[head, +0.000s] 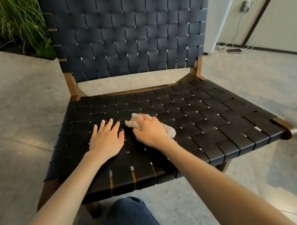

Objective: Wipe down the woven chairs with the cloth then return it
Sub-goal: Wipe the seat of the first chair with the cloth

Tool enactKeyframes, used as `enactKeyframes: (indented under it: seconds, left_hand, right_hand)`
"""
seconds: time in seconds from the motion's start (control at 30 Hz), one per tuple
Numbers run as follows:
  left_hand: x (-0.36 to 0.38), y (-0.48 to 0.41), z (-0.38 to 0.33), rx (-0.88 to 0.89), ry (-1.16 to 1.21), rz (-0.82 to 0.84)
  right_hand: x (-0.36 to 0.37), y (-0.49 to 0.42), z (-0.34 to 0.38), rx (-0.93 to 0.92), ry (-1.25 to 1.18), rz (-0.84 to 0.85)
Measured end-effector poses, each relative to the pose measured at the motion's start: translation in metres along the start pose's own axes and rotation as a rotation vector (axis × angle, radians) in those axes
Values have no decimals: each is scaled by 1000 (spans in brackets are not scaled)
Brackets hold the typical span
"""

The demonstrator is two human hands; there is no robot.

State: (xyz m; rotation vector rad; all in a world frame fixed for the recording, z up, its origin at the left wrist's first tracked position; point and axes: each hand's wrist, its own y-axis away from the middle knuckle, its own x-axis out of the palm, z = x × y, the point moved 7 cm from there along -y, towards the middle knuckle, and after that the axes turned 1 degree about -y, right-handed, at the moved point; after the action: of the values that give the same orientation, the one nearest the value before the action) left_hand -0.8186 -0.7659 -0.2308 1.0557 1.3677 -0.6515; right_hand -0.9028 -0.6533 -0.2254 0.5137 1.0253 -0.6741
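On the seat of the woven chair (208, 117), near its front middle, a crumpled beige cloth (170, 131) lies under the right hand (150, 130). That hand's fingers (144, 116) are curled over the cloth, grasping it against the black straps. One tuft sticks out past the fingertips and another lump shows by the wrist. Just beside it, the left hand (106, 140) lies flat on the seat. Its fingers (110, 124) are released, straight and slightly spread, holding nothing, and its thumb is near the cloth but apart from it. Both bare forearms reach in from the lower edge.

Behind the seat the backrest (132, 31) stands upright, woven from the same dark straps, with a brown wooden frame (71, 85) at the corners. A knee (130, 222) in blue trousers shows below the seat's front edge. Green grassy plants (12, 26) stand at the upper left, behind the chair. At the right rear, a phone (235, 50) and white cables lie on the speckled floor (16, 117) close to the wall, where a charger (246, 5) is plugged in.
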Motion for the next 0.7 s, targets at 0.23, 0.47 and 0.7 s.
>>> enactKeyframes:
  seconds: [0.23,0.47,0.7]
  left_hand:
    - [5,-22,2,-46,-16,-1]
    - [5,-56,1,-29,2,-26]
    - [2,-83,12,-41,5,-67]
  right_hand:
    - [-34,0,-67,97,229,-94]
    - [-92,-6,-167,373,318,-210]
    - [-26,-62,-78,161,46,-118]
